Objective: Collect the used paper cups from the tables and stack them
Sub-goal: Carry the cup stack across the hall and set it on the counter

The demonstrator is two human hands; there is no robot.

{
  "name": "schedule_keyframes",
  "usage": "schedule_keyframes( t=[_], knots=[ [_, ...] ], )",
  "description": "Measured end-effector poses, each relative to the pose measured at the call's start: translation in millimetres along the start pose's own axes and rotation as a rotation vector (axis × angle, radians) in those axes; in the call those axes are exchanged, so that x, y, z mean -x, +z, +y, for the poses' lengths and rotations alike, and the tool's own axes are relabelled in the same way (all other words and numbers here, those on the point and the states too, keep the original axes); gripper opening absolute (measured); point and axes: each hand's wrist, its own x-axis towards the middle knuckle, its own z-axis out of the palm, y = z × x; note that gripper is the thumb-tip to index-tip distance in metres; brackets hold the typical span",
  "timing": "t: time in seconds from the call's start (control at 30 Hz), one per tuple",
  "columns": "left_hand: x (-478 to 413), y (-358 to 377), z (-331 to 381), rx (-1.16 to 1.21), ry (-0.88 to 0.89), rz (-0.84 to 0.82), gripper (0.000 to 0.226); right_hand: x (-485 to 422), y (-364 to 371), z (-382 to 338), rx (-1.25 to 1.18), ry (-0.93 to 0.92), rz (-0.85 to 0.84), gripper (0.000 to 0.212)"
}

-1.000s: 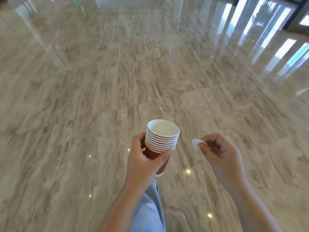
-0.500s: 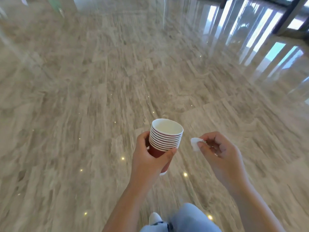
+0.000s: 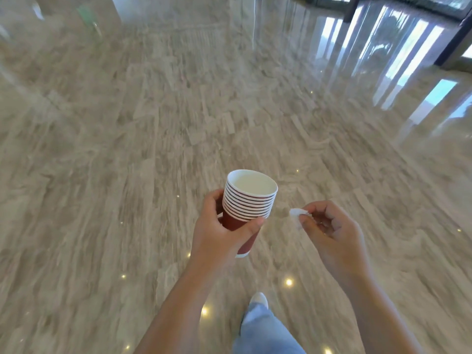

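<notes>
A stack of several red paper cups (image 3: 249, 200) with white rims is held upright in front of me, its top cup looking empty. My left hand (image 3: 219, 231) grips the stack round its lower half, thumb on the right side. My right hand (image 3: 329, 231) is just to the right of the stack, apart from it, and pinches a small white scrap (image 3: 296, 213) between thumb and forefinger.
A glossy beige marble floor (image 3: 153, 123) stretches all round, with ceiling lights mirrored in it. Tall glass panels with dark frames (image 3: 454, 31) stand at the far right. My leg in light blue jeans (image 3: 263, 328) and a white shoe show below.
The view has swung as I walk forward; the glass panels have come nearer on the right. Both hands keep the same hold on the cups and the scrap.
</notes>
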Motion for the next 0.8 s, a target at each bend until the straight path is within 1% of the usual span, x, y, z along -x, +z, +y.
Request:
schedule_keyframes(
  t=[0.1, 0.17, 0.37, 0.5, 0.67, 0.73, 0.8],
  knots=[
    [-70.3, 14.1, 14.9, 0.023, 0.031, 0.015, 0.061, -72.2, 5.8, -3.4, -0.014, -0.012, 0.022, 0.031],
    [-109.6, 20.9, 18.2, 0.046, 0.016, 0.021, 0.06, -115.2, 10.4, -1.6, -0.023, -0.006, 0.043, 0.028],
    [-226.9, 23.6, 6.2, 0.064, -0.027, 0.042, 0.063, -229.1, 43.6, 9.8, -0.009, 0.055, 0.021, 0.026],
    [-325.4, 14.4, -4.3, 0.054, -0.019, 0.042, 0.058, -320.9, 86.5, 7.5, -0.033, 0.059, 0.024, 0.028],
    [-466.6, -13.7, -4.1, 0.065, -0.006, 0.049, 0.055, -446.7, 156.0, -15.4, -0.033, 0.023, 0.02, 0.03],
    [-520.6, -25.0, -0.1, 0.06, 0.004, 0.047, 0.057, -493.2, 182.1, -22.0, -0.025, 0.014, 0.002, 0.029],
    [-571.6, -31.5, 3.0, 0.047, 0.016, 0.051, 0.059, -536.7, 204.1, -26.2, -0.023, -0.003, -0.003, 0.032]
  ],
)
